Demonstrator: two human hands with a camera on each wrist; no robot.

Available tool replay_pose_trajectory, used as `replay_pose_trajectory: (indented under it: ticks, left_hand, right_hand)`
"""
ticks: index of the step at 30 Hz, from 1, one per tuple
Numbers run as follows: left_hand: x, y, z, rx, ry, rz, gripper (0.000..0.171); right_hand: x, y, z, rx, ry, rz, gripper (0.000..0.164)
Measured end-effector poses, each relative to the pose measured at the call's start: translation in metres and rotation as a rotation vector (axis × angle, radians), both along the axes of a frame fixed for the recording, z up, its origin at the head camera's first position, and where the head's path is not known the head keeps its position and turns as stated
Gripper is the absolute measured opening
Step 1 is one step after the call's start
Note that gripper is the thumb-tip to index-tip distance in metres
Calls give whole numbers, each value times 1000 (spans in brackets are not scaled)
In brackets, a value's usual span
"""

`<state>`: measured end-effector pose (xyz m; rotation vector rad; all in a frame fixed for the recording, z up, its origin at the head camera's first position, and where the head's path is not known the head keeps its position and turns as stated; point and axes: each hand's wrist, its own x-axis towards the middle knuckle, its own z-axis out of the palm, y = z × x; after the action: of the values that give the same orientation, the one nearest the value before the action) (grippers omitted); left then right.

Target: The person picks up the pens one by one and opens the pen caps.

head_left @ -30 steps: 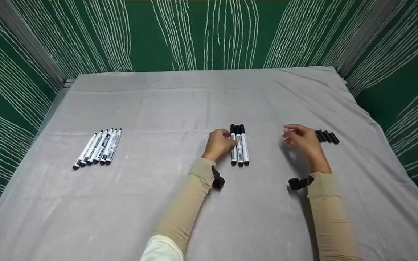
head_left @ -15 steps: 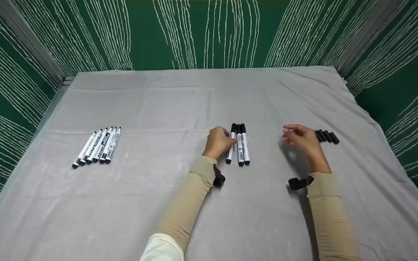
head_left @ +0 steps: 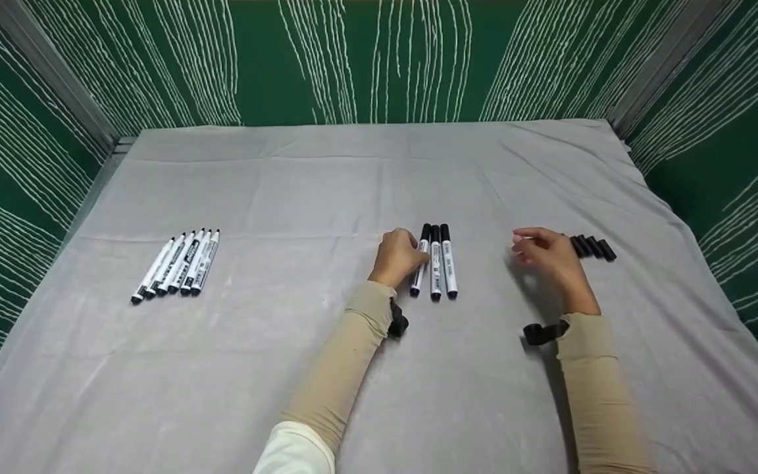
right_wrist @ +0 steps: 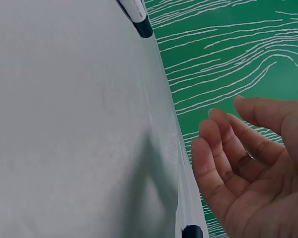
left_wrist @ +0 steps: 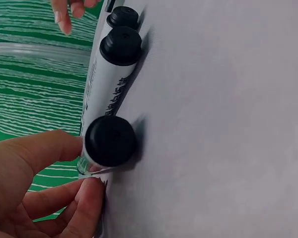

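1. The left hand [head_left: 397, 258] pinches a marker [head_left: 418, 276] next to two more markers [head_left: 435, 270] on the gray surface [head_left: 451, 395].
2. The right hand [head_left: 548, 258] is empty, fingers softly bent, near black caps [head_left: 593, 247].

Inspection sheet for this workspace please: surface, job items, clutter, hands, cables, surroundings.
Surface: gray cloth, creased.
Job's things: three capped markers mid-surface; six uncapped markers at left; loose black caps at right, exact count unclear behind the hand.
Clutter: nothing seen.
Hands: left hand pinches the leftmost capped marker; right hand holds nothing, fingers relaxed.
Cables: nothing seen.
Surroundings: green panels with white streaks; gray frame posts.
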<state>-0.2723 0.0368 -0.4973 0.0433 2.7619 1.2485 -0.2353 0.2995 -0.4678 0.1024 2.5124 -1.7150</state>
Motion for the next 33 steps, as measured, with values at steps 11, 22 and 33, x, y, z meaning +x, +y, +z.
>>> replay_pose_trajectory:
  ticks: [11, 22, 33]
  left_hand:
    - [1, 3, -5, 16, 62, -12, 30]
    - [-5, -15, -5, 320, -128, 73, 24]
    - [-8, -35, 5, 800, -333, -3, 34]
  right_hand:
    - [-7, 11, -17, 74, 19, 0, 49]
    - [2, 4, -1, 6, -33, 12, 51]
    - [-7, -3, -15, -2, -28, 17, 51]
